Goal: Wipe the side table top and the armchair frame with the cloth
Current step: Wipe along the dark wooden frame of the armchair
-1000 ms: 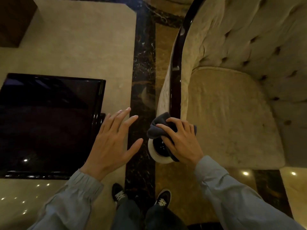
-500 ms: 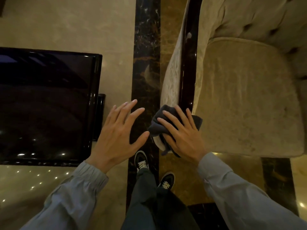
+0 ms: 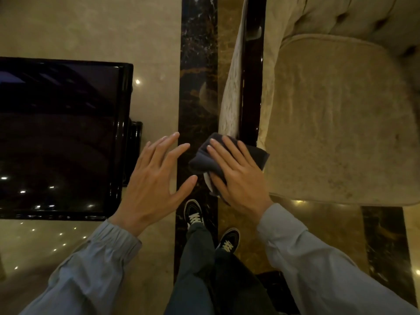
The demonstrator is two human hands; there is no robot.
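Note:
My right hand (image 3: 236,171) lies flat on a dark grey cloth (image 3: 201,160), pressing it over the front end of the armchair's glossy dark wooden arm frame (image 3: 252,87). The frame's tip is hidden under cloth and hand. The beige armchair seat (image 3: 336,123) lies to the right. My left hand (image 3: 156,180) hovers with fingers spread, holding nothing, between the armchair and the black glossy side table top (image 3: 59,137) at the left.
Polished marble floor with a dark veined strip (image 3: 197,76) runs between table and armchair. My two feet in dark sneakers (image 3: 193,213) stand on that strip below my hands. The tufted chair back (image 3: 363,17) is at the top right.
The view has shifted so the table and armchair sit higher and closer. My right hand with the cloth has flattened over the arm's front end. One foot has stepped forward.

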